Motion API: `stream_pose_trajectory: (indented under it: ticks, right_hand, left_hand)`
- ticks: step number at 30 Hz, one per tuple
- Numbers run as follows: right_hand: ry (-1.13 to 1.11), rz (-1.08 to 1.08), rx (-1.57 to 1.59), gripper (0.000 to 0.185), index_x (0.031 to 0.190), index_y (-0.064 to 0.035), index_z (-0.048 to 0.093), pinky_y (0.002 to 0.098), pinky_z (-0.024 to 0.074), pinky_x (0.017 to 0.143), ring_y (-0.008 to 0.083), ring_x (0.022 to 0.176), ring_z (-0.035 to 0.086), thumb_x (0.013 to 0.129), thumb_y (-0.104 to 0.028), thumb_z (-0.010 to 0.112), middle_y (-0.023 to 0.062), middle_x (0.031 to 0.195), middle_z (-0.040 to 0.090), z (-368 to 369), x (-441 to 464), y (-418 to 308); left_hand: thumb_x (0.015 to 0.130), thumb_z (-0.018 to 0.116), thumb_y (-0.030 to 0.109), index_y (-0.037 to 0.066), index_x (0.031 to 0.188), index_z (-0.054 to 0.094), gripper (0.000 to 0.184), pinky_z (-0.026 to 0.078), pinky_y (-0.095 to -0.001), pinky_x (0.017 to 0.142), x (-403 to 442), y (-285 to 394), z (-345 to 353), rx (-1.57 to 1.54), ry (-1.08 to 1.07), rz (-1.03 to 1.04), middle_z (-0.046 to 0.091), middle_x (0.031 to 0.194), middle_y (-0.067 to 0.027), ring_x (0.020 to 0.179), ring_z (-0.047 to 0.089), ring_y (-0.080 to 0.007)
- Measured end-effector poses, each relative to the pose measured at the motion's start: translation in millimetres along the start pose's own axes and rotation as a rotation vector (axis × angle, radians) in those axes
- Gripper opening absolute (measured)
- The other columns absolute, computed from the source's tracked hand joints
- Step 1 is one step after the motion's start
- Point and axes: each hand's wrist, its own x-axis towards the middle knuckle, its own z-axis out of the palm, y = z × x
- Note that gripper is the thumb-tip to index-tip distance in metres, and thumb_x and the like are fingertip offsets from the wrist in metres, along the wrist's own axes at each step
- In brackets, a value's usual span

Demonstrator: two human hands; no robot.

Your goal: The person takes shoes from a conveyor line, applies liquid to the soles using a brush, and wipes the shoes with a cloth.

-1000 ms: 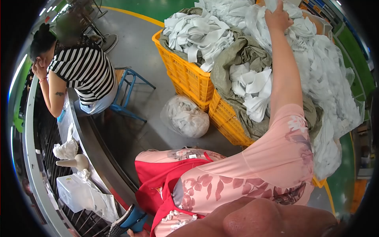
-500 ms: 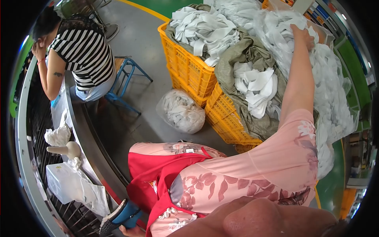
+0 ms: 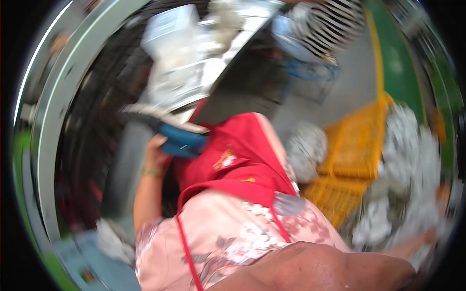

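My left hand (image 3: pixel 156 149) is closed on a blue shoe (image 3: pixel 182 140) with a pale midsole and a dark sole, held in front of my red apron (image 3: pixel 233 160). At the far right edge, my right hand (image 3: pixel 429 236) is stretched out beside clear plastic bags of white strips (image 3: pixel 415 194). Motion blur smears its fingers, and whether it holds anything is unclear. A pale strip or piece of plastic (image 3: pixel 420 257) shows just below that hand.
Yellow crates (image 3: pixel 357 140) stand on the right, with a greenish sack and a plastic-wrapped bundle (image 3: pixel 307 150) beside them. On the left, a clear plastic box (image 3: pixel 170 29) rests on the workbench near a dark slatted conveyor (image 3: pixel 104 82). A person in a striped top (image 3: pixel 335 24) sits beyond, on a blue stool (image 3: pixel 310 70).
My view has swung left, so the crates and bags now lie farther right. The shoe and my left hand have come fully into view. My right arm still reaches toward the bags.
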Motion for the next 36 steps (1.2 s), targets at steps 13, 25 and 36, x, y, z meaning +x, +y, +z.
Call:
stream_pose_trajectory:
  ticks: [13,25,36]
  right_hand:
    - [-0.261,-0.946,1.644,0.034,0.114,0.0044,0.063,0.0383,0.0512,0.088,0.0273,0.099,0.063,0.083,-0.008,0.068,0.0175,0.114,0.064,-382.2,-154.9,-306.6]
    - [-2.439,-1.814,1.586,0.047,0.113,0.0042,0.060,0.0337,0.0533,0.084,0.0188,0.084,0.067,0.068,0.002,0.073,0.0105,0.102,0.068,-710.0,-604.8,-473.3]
    - [-2.041,-2.362,1.346,0.095,0.147,-0.0100,0.039,0.0322,0.0398,0.104,0.0214,0.119,0.052,0.061,-0.005,0.082,0.0088,0.133,0.053,-749.0,-700.5,-539.3]
  left_hand:
    - [0.063,0.067,0.004,0.001,0.125,0.054,0.064,0.048,-0.0390,0.099,-62.1,23.3,56.7,-0.105,-0.229,0.274,0.064,0.112,-0.0109,0.104,0.063,-0.0250]
    - [0.059,0.062,0.001,0.000,0.130,0.051,0.073,0.048,-0.0427,0.102,-178.6,60.4,-70.2,-0.358,0.028,0.563,0.064,0.118,-0.0141,0.109,0.062,-0.0318]
    - [0.058,0.059,0.001,-0.001,0.131,0.051,0.074,0.045,-0.0432,0.105,-183.7,54.3,-97.4,-0.421,0.263,0.725,0.062,0.120,-0.0144,0.113,0.059,-0.0317]
